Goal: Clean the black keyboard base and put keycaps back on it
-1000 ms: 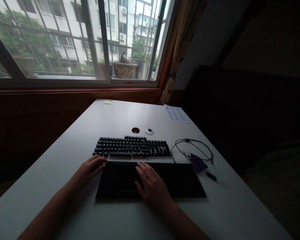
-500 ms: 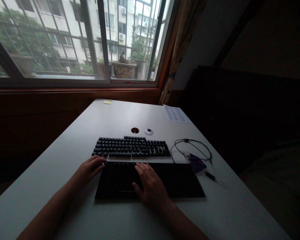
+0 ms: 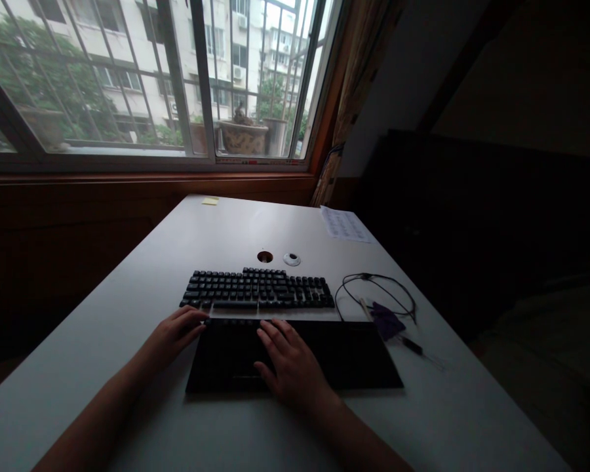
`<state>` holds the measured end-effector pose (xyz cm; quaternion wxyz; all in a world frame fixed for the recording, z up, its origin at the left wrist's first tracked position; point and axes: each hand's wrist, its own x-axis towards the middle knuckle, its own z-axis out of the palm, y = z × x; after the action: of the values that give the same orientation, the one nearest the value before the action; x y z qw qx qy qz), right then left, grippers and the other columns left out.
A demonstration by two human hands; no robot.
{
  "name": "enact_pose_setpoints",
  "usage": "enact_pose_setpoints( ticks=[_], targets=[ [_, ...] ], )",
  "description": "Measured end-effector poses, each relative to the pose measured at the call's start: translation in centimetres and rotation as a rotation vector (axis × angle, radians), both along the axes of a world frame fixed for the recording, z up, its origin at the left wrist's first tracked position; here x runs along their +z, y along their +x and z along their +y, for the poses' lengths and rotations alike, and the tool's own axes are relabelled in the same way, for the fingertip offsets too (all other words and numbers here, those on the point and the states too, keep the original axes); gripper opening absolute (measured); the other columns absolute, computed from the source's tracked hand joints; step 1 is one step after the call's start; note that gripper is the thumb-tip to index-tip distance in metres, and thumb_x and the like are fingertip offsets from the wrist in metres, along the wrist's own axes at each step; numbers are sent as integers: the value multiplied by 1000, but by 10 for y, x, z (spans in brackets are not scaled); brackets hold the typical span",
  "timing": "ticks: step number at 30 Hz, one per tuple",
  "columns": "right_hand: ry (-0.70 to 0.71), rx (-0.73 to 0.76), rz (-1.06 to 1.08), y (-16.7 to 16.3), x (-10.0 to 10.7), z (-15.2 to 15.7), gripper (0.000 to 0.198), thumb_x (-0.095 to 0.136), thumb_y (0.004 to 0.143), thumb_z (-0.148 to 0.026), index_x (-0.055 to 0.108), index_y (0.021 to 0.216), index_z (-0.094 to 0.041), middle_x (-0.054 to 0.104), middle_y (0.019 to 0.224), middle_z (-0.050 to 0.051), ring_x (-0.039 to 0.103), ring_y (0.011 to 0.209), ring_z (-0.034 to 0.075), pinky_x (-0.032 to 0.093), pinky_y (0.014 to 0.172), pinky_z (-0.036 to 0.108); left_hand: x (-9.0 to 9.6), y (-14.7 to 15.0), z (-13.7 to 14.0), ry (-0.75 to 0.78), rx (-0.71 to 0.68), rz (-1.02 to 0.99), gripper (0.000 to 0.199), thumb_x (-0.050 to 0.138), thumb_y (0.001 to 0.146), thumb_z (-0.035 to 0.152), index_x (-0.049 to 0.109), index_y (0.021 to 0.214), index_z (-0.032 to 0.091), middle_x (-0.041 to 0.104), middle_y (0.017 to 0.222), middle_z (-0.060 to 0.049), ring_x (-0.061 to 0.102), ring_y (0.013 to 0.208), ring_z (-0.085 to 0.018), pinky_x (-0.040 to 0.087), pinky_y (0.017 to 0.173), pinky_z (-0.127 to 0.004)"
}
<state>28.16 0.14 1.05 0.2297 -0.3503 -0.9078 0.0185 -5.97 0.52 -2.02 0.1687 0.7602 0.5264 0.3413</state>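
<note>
A wide black keyboard base (image 3: 344,357) lies flat on the white table, most of its surface too dark to make out. A few keycaps (image 3: 236,322) show along its far edge, between my hands. At its far left corner my left hand (image 3: 179,328) is closed, fingertips and thumb coming together on the edge. My right hand (image 3: 292,360) rests over the middle of the base, fingers stretched out and thumb apart, fingertips by the far edge. Just behind the base, black keycaps (image 3: 260,288) are laid out in rows like a keyboard.
To the right lie a looped black cable (image 3: 378,278), a purple piece (image 3: 388,321) and a dark-handled tool with thin wires (image 3: 413,345). Farther back are a round cable hole (image 3: 265,257), its white cover (image 3: 292,259), a printed paper (image 3: 345,225) and yellow sticky notes (image 3: 210,200).
My right hand has slid slightly left along the far edge of the keyboard base. My left hand stays at the corner.
</note>
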Motion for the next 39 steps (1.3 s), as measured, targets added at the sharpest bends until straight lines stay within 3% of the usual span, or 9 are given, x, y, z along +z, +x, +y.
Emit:
enact_pose_setpoints(
  ticks=[9,22,39],
  targets=[
    [30,11,8,-1,-1,-1,50,62,99,-37,56,147,-22,57,151,7,51,139,28,46,118,49,0,1,0,6,-2,0,27,57,102,44,71,114,25,70,109,-7,71,96,-23,60,83,-31],
    [29,52,-5,-2,-6,0,48,56,102,-26,53,149,-18,55,153,10,46,145,27,47,118,44,-5,-2,1,12,-8,-2,24,58,102,42,70,116,26,69,111,-6,71,98,-23,59,85,-32],
    [14,63,-19,1,-16,1,54,58,101,-24,47,154,-24,46,159,9,36,150,28,43,121,47,-3,-1,1,3,-4,10,27,58,102,44,70,117,25,69,112,-6,71,100,-22,59,87,-31]
  ],
)
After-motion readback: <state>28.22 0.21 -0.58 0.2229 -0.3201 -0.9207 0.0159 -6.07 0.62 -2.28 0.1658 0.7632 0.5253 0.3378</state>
